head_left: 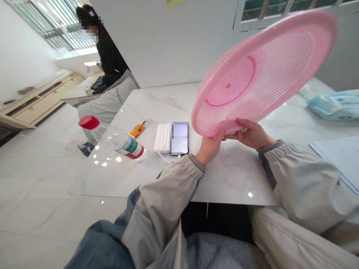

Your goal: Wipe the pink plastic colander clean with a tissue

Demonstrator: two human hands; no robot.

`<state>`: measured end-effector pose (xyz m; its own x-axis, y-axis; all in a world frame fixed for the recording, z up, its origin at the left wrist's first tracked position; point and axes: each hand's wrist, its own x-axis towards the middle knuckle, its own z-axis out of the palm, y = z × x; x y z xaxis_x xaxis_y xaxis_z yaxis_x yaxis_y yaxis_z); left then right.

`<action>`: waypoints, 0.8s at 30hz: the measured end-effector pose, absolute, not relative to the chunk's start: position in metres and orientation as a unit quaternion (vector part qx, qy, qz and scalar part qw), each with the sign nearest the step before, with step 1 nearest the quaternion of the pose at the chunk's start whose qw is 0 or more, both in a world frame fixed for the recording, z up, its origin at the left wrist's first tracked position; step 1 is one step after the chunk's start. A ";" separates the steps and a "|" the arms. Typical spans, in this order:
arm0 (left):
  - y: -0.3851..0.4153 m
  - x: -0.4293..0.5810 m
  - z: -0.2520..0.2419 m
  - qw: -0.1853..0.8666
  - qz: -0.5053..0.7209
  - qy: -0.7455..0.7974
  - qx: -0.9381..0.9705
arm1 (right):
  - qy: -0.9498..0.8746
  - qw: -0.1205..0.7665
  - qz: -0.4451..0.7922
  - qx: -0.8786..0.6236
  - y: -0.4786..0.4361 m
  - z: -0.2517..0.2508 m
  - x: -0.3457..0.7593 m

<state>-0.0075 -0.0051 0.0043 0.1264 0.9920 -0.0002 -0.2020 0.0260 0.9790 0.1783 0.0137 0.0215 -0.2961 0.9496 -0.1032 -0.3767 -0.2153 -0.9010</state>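
L hand (210, 147) + R hand (252, 134): both closed on near rim of pink perforated basket (260, 71), fingers curled round edge, hands close together. Basket is in air above marble table (232, 175), tilted, far edge high, not touching table.

Step, I judge: holding basket up, tilted. Grip is at one edge only, so any next move needs firm pinch w/ both hands together.

On table, left of hands: phone (180, 138), white power bank (163, 138), water bottle (129, 146). Far right: wipes pack (333, 106). Other person (109, 56) sits behind, well apart.

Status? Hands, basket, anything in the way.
Hands: left hand, right hand shut on near rim of pink basket. Basket tilted, held above table. Left of it, bottle and phone lie untouched.
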 end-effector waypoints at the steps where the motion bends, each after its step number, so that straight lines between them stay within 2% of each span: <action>1: -0.005 -0.007 0.004 0.582 0.513 0.416 0.474 | -0.408 0.473 0.696 -0.353 0.014 0.022 0.178; 15: -0.012 -0.014 0.013 0.579 0.498 0.391 0.513 | -0.422 0.388 0.743 -0.345 0.014 0.014 0.188; 24: -0.010 -0.014 0.011 0.547 0.499 0.374 0.558 | -0.442 0.365 0.743 -0.346 0.019 0.009 0.189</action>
